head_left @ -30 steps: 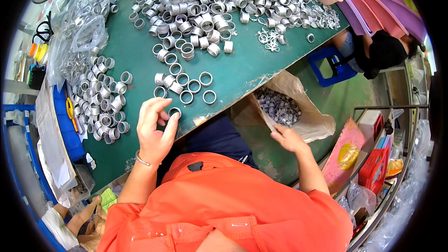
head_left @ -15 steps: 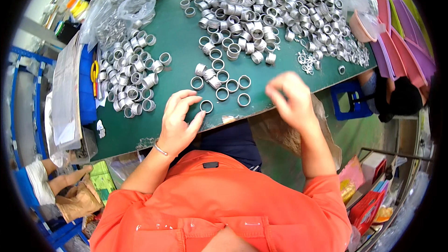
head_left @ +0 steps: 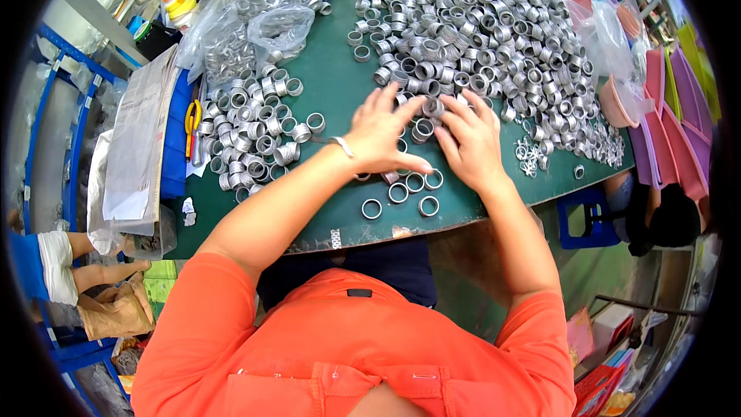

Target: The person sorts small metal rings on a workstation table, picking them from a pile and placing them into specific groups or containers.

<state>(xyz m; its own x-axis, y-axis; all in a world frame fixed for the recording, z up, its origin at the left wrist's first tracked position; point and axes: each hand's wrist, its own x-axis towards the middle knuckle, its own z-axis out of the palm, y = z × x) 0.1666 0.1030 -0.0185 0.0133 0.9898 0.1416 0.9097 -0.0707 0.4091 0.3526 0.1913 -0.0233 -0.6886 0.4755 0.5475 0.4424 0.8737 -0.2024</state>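
My left hand (head_left: 378,133) reaches to the near edge of the big heap of grey metal rings (head_left: 478,23), its fingers spread and its thumb stretched out over the loose rings. Part of those rings is hidden under it. Beside it, my right hand (head_left: 472,141) has its fingers stretched out against the heap's edge. A grey ring (head_left: 433,106) lies between the fingertips of both hands, with another ring (head_left: 422,130) just below. Neither hand is wrapped round anything. Several rings stand apart near the table's front edge, among them one ring (head_left: 372,208) set lowest.
A smaller ring pile (head_left: 258,123) lies at left, below a clear plastic bag (head_left: 231,38) of metal parts. Yellow-handled scissors (head_left: 193,120) rest by a blue bin (head_left: 176,135). White scraps (head_left: 528,156) lie at right on the green table (head_left: 324,185). Another person sits beyond the right edge.
Both hands have moved forward, the left from the loose front rings to the heap's near edge, the right from above the table's edge to beside it. The view has shifted slightly.
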